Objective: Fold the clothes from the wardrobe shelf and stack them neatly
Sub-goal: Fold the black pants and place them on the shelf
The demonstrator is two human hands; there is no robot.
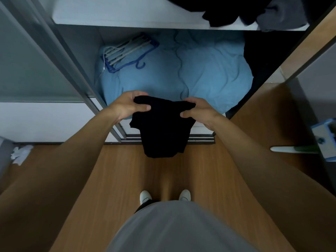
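Fingers of both hands, left hand [130, 104] and right hand [197, 110], pinch the black garment [161, 128] by its top edge below the shelf [127, 20], probably so it hangs flat for folding.

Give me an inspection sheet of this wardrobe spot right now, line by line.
Surface: white wardrobe shelf, above the hands.
Job's things: black garment hanging in the air; dark clothes and grey garment heaped on the shelf's right.
Clutter: hangers on blue bedding; crumpled white thing on wooden floor.
Hands: left hand and right hand grip the garment's top.
Cables: thin white cord beside the hangers.
Surroundings: sliding door left; blue-white object right.
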